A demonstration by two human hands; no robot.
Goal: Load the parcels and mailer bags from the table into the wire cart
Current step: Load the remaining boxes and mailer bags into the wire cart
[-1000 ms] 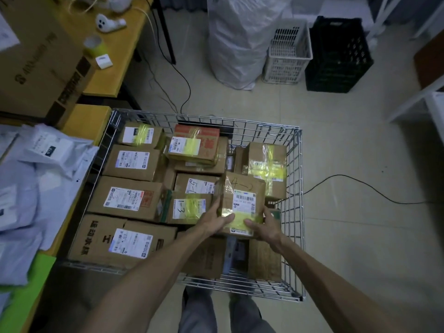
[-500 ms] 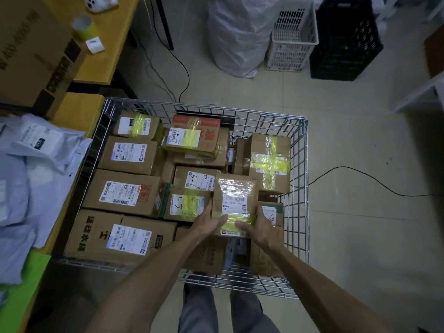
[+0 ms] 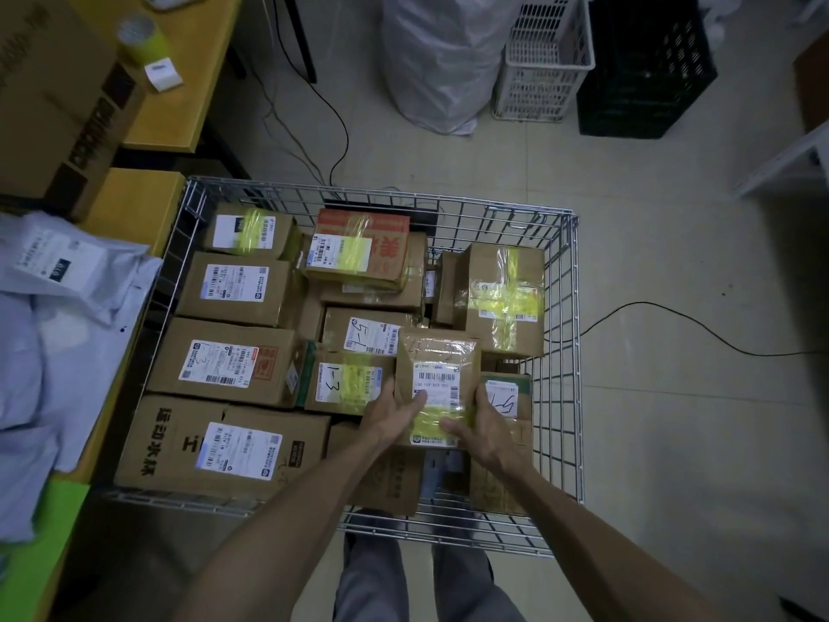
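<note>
Two hands on a parcel (image 3: pixel 437 374), inside the cart (image 3: pixel 578 352), near right part

Both forearms reach forward and down over the cart's near rim. Left hand (image 3: pixel 389 416) grips the parcel's left edge, thumb laid across the label, fingers wrapped round the side and mostly hidden. Right hand (image 3: pixel 484 435) grips the near right corner, thumb on the yellow tape, fingers curled round the right edge. Parcel is label-up, set among packed boxes: the 1-3 box (image 3: pixel 347 382) is just to its left, the taped box (image 3: pixel 504 298) just beyond it. Cannot tell whether it rests on the boxes beneath. Bags (image 3: pixel 67 316) lie heaped on the table (image 3: pixel 134 202), left of the cart
</note>
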